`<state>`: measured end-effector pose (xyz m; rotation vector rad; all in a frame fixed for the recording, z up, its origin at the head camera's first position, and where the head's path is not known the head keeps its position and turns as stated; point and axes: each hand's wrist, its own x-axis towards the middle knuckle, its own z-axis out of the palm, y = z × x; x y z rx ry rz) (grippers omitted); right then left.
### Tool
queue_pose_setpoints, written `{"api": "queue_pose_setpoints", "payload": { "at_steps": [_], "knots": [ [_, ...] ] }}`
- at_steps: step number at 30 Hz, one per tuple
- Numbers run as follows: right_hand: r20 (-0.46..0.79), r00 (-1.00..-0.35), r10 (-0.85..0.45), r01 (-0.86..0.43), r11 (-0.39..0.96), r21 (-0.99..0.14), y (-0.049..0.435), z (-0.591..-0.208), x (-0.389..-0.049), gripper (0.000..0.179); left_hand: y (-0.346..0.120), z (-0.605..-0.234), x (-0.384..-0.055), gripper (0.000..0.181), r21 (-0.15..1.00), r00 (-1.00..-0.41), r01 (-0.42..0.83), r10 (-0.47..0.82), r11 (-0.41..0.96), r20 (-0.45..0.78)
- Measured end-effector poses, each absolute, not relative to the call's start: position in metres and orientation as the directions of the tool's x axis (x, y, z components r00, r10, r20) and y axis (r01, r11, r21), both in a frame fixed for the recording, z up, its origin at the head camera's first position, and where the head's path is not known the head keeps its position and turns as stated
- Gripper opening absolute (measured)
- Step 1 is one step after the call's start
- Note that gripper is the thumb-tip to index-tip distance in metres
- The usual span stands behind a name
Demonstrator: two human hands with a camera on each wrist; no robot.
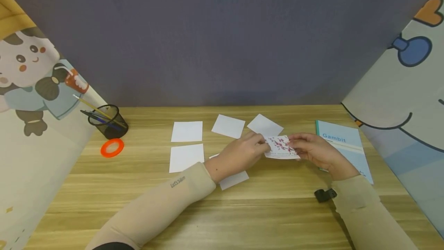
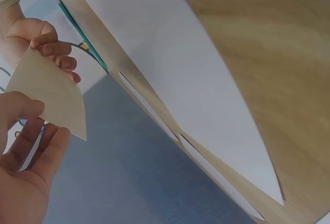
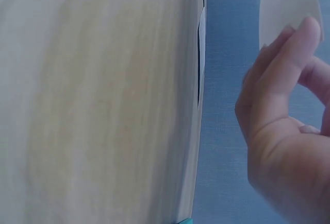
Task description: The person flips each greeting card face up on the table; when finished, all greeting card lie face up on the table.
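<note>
Between both hands is a small white card (image 1: 280, 147) printed with a branch of red blossoms and small lettering. My left hand (image 1: 241, 152) pinches its left edge with thumb and fingers. At the opposite edge, my right hand (image 1: 313, 150) pinches it too. The left wrist view shows the card's plain back (image 2: 54, 87), raised off the table. In the right wrist view the card (image 3: 289, 7) sticks out beyond the fingertips. Nearest the hands lies a blank white card (image 1: 265, 125); another white card (image 1: 234, 180) is partly hidden under my left forearm.
More blank white cards lie left of the hands, among them a back-row card (image 1: 228, 125) and a front-row card (image 1: 187, 158). A mesh pen cup (image 1: 116, 126) and an orange ring (image 1: 104, 149) stand at far left. A light-blue "Gambit" notebook (image 1: 347, 153) lies at right; a grey panel (image 1: 222, 49) rises behind.
</note>
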<state>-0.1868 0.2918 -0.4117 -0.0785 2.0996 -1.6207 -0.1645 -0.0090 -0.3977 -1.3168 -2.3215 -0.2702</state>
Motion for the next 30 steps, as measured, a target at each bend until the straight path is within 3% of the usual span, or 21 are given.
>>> {"api": "queue_pose_setpoints", "payload": {
  "at_steps": [10, 12, 15, 18, 22, 26, 30],
  "knots": [
    [-0.302, -0.887, -0.348, 0.194, 0.312, -0.93, 0.294, -0.412, -0.185, 0.061, -0.011, -0.402, -0.169, 0.017, 0.024, -0.495, 0.823, 0.695, 0.568, 0.522],
    [-0.298, -0.887, -0.353, 0.19, 0.308, -0.932, 0.295, -0.412, -0.185, 0.059, -0.011, -0.4, -0.17, 0.019, 0.046, -0.52, 0.803, 0.661, 0.595, 0.541],
    [-0.29, -0.887, -0.359, 0.182, 0.304, -0.935, 0.296, -0.412, -0.185, 0.058, -0.01, -0.399, -0.171, 0.031, 0.122, -0.615, 0.744, 0.602, 0.657, 0.51],
    [-0.283, -0.891, -0.355, 0.177, 0.302, -0.937, 0.295, -0.411, -0.184, 0.059, -0.01, -0.397, -0.174, 0.053, 0.265, -0.744, 0.655, 0.54, 0.708, 0.394],
    [-0.268, -0.9, -0.342, 0.172, 0.286, -0.943, 0.294, -0.41, -0.183, 0.054, -0.01, -0.397, -0.182, 0.071, 0.589, -0.879, 0.439, 0.458, 0.678, 0.129],
    [-0.256, -0.906, -0.337, 0.169, 0.265, -0.949, 0.293, -0.409, -0.181, 0.049, -0.013, -0.401, -0.188, 0.067, 0.821, -0.886, 0.18, 0.452, 0.541, -0.104],
    [-0.252, -0.909, -0.332, 0.167, 0.264, -0.95, 0.292, -0.408, -0.181, 0.052, -0.016, -0.405, -0.193, 0.064, 0.917, -0.843, 0.05, 0.51, 0.395, -0.173]
  ]
}}
